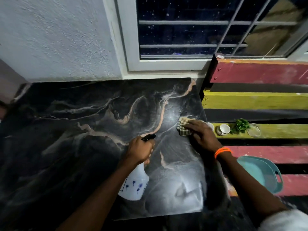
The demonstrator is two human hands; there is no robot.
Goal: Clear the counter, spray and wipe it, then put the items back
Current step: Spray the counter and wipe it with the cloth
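Note:
The black marble counter (83, 130) with pale veins fills the middle of the view. My left hand (140, 150) grips the neck of a white spray bottle (135, 185) with blue flower marks; its black nozzle (149, 137) points toward the far right. My right hand (201, 135) presses a checked cloth (182, 125) flat on the counter near its right edge. A wet misted patch shines on the stone just left of the cloth and near the front edge.
Right of the counter stands a slatted bench in red, yellow and black (266, 100). On a yellow slat sit two white cups (223, 129), a green bunch of herbs (241, 125) and a glass lid (254, 130). A teal tub (261, 172) rests lower. A barred window (191, 30) is behind.

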